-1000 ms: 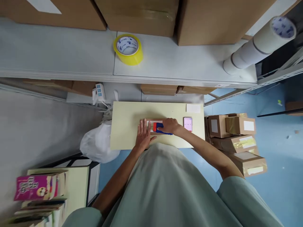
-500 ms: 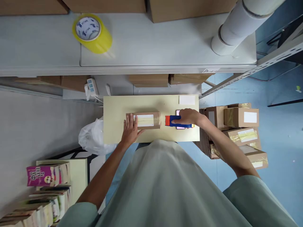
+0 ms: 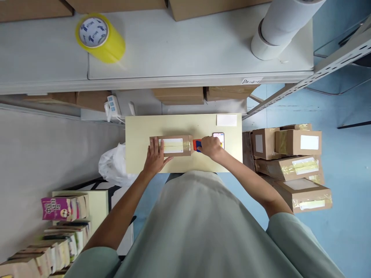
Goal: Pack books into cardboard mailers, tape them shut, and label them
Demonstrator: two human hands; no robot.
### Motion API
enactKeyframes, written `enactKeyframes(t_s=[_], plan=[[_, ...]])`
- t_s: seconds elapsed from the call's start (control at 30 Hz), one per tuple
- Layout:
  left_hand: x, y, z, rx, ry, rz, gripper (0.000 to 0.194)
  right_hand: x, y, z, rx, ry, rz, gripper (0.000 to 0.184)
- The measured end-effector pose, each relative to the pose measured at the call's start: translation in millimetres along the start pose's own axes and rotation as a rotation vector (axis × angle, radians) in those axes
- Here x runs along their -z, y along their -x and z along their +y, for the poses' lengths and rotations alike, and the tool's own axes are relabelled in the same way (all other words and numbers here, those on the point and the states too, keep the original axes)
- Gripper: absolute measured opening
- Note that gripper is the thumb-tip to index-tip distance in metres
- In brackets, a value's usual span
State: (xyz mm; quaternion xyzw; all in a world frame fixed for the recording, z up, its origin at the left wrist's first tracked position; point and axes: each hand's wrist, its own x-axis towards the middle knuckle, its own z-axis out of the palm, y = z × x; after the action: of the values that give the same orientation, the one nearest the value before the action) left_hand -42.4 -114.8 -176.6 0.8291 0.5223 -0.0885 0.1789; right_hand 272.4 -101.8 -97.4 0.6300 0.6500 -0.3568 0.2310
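A small cardboard box [image 3: 186,146] with a white label and clear tape along its top lies on the pale yellow table [image 3: 139,127]. My left hand [image 3: 155,156] rests flat over the box's left end, fingers spread. My right hand [image 3: 211,147] is wrapped round a blue and red tape dispenser [image 3: 197,145], whose red front is at the right end of the box. Fingers hide most of the dispenser. Just behind my right hand lies a phone [image 3: 219,137] with its screen lit, and a white paper slip [image 3: 226,120] lies farther back.
Above the table runs a grey shelf [image 3: 179,46] bearing yellow tape [image 3: 108,42], white rolls [image 3: 278,31] and large cartons. Taped boxes [image 3: 298,144] are stacked on the right. On the left are a white plastic bag [image 3: 116,166] and rows of books [image 3: 62,235].
My right hand drew the dispenser right, off the box, then brought it back left to the box's right end. My left hand shifted to the box's left end. The view has moved too.
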Motion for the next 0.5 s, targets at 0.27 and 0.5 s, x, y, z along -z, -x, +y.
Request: enactKeyframes(t_s=[0.27,0.5], plan=[[-12.1,-2.7,-12.8,-0.057,0.025,0.019,0.116,-21.9,-5.1,-24.9,0.018,-0.008,0.085,0.032],[-18.8,-3.7,-22.5,-0.102,0.047,0.040,0.120,-59.8,-15.6,-40.3,-0.072,-0.104,0.188,0.028]])
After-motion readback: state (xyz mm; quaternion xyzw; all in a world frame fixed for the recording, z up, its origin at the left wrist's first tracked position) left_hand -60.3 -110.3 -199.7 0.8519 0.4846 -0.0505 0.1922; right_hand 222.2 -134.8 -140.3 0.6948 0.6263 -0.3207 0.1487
